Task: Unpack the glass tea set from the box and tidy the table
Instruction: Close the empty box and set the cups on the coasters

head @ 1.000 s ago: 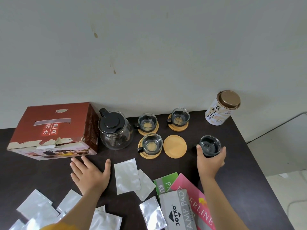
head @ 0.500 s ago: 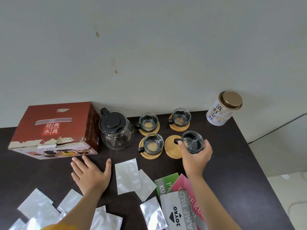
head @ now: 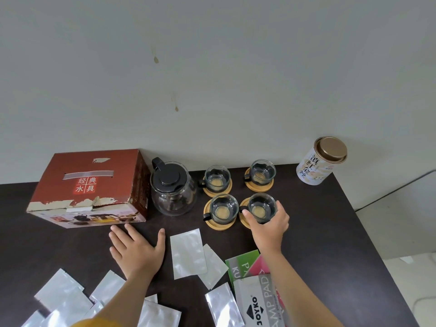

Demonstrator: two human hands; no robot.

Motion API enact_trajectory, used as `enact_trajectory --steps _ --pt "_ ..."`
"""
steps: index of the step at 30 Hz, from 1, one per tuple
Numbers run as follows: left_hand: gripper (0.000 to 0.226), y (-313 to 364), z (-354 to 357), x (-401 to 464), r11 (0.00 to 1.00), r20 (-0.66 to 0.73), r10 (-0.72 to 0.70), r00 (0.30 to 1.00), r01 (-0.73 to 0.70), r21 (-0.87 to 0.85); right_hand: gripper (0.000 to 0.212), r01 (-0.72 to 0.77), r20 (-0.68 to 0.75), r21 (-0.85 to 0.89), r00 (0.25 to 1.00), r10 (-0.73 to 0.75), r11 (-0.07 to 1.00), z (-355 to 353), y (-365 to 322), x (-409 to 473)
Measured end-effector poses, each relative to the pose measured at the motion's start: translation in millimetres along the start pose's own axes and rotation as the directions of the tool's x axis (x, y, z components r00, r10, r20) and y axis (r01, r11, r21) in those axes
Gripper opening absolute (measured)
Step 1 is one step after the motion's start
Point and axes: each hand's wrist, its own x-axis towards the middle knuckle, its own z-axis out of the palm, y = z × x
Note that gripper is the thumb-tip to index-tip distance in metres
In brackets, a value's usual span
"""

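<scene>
My right hand [head: 269, 225] grips a glass cup [head: 261, 206] that rests on the front right wooden coaster [head: 244, 221]. Three other glass cups stand on coasters: front left [head: 223, 208], back left [head: 217, 178] and back right [head: 262, 172]. A glass teapot [head: 173, 190] with a black lid stands to their left. The red tea set box [head: 92, 187] lies further left, closed. My left hand [head: 135, 251] lies flat on the dark table [head: 330, 232], fingers spread, holding nothing.
Several silver foil pouches [head: 188, 253] are scattered over the front of the table. A grey stamp pad box [head: 258, 300] and green and pink packets [head: 243, 265] lie at the front right. A white tin [head: 318, 164] with a gold lid stands at the back right corner.
My right hand carried the glass cup from the right side of the table leftwards and set it on the bare coaster. My left hand stayed flat on the table.
</scene>
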Motion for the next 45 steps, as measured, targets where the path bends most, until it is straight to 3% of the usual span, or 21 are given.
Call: enact_trajectory --steps 10,16,34,39,42,45 --pt "0.100 3 -10 -3 1.000 0.066 -0.013 0.998 0.013 0.012 0.116 -0.050 0.138 -0.084 0.988 0.062 0.995 -8 5 -5" --pt "0.101 1 -6 0 1.000 0.055 -0.003 0.998 0.003 0.005 0.108 0.017 0.035 -0.209 0.999 -0.010 0.978 1 13 -8" --pt "0.101 2 -4 1 1.000 0.057 -0.003 0.998 0.002 0.014 0.087 0.036 0.123 -0.111 0.992 -0.022 0.993 -21 32 6" --pt "0.103 8 -16 4 0.995 0.155 -0.047 0.987 0.032 0.100 0.094 0.004 0.152 -0.106 0.988 0.012 0.994 -25 28 4" --pt "0.092 18 -32 4 0.997 0.213 -0.074 0.974 0.070 0.026 0.108 -0.031 0.190 -0.112 0.980 0.052 0.993 -30 22 6" --pt "0.067 35 -51 -17 0.989 0.158 0.014 0.987 0.010 -0.146 0.117 -0.076 0.235 -0.120 0.966 0.103 0.990 -40 11 9"
